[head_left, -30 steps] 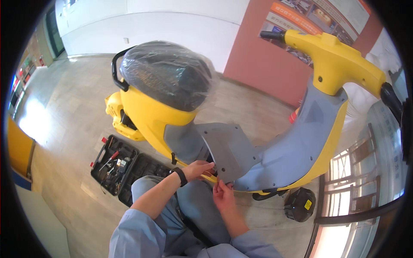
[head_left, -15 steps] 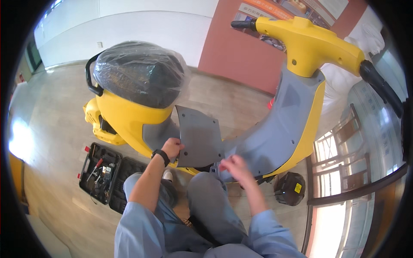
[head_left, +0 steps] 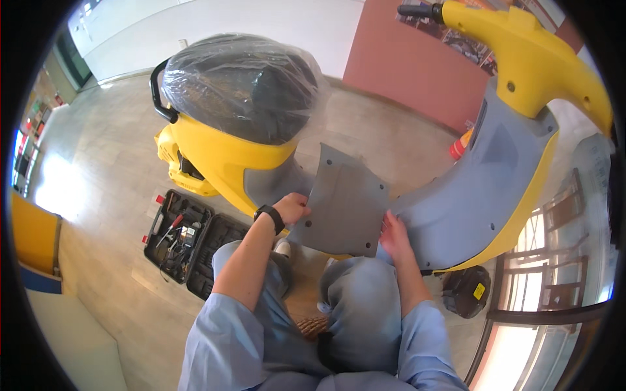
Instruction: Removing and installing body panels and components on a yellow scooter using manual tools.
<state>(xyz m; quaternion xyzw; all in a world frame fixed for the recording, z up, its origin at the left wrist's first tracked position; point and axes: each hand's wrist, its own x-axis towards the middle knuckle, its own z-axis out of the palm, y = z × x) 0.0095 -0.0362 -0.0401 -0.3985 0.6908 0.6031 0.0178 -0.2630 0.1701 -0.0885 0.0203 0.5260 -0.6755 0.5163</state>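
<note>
A grey four-cornered panel (head_left: 345, 199) with dark holes near its corners is held tilted over the footwell of a yellow and grey scooter (head_left: 479, 192). My left hand (head_left: 293, 208), with a dark watch at the wrist, is closed on the panel's left edge. At its right edge my right hand (head_left: 395, 238) grips the panel, the fingers partly hidden by it. The panel hides most of the footwell beneath. Behind my left hand stands the scooter's rear body (head_left: 225, 156), under a dark seat (head_left: 238, 91) wrapped in clear plastic.
An open black tool case (head_left: 181, 238) lies on the floor at the left. To the right stands a black box (head_left: 467, 291) with a yellow label. The yellow handlebar (head_left: 531, 58) rises at upper right, and a red and yellow object (head_left: 462, 144) is behind the scooter.
My right hand has come from the footwell to the panel's right edge. The view has shifted, so the scooter appears further right and higher. My left hand keeps its hold.
</note>
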